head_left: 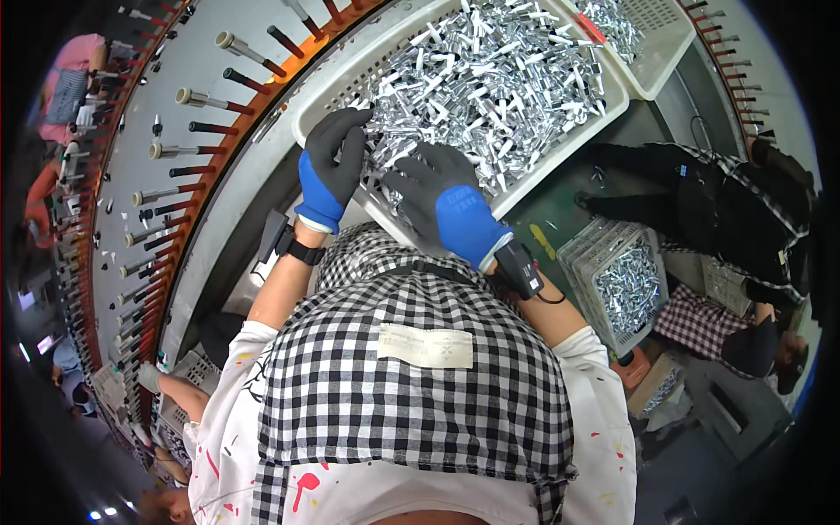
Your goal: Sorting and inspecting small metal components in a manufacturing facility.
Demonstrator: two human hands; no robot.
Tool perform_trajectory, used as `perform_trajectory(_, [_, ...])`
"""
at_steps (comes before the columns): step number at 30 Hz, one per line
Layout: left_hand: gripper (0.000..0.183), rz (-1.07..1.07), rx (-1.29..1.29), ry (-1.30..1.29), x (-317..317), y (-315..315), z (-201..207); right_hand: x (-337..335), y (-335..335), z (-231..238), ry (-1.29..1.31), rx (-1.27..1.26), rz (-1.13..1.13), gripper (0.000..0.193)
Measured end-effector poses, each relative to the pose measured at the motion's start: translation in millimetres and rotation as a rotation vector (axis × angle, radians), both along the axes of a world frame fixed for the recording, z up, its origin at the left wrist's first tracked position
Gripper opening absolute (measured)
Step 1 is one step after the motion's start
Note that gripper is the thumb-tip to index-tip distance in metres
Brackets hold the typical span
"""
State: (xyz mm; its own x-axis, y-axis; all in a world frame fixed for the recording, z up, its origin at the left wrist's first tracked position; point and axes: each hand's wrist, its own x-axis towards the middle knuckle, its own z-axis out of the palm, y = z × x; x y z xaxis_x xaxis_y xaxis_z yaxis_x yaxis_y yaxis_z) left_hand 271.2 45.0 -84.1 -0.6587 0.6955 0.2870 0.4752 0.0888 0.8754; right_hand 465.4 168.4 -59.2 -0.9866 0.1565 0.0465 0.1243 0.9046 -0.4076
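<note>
A white plastic basket (560,166) in front of me is heaped with small silver tube-like parts (490,79), many with white tips. Both hands wear black gloves with blue backs. My left hand (332,162) is over the basket's near left corner, fingers bent toward the parts and thumb apart from them; nothing shows in it. My right hand (446,197) hangs over the near edge of the heap. Its fingers are spread over the silver parts, and it grips nothing that I can see.
Left of the basket curves a conveyor (197,197) with upright pegs, several carrying cream-topped tubes. A second white basket (665,52) adjoins at the far right. A grey crate (604,254) of silver parts stands lower right, near a co-worker in dark clothes (726,210). Another worker's gloved hand (150,378) is at lower left.
</note>
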Motion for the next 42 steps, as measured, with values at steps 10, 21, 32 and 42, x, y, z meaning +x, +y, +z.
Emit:
perform_trajectory(10, [0.024,0.093,0.085,-0.192,-11,-25,0,-45,8,-24,0.024,0.256,0.17,0.035])
perform_trajectory(21, [0.025,0.355,0.143,-0.097,-57,-83,25,-39,156,-6,0.041,0.525,0.026,0.038])
perform_trajectory(32, [0.034,0.219,0.262,0.124,-156,47,50,-29,211,34,0.332,0.405,-0.215,0.035])
perform_trajectory(42, [0.05,0.008,0.24,-0.434,-256,125,54,72,136,10,0.564,-0.373,-0.712,0.03])
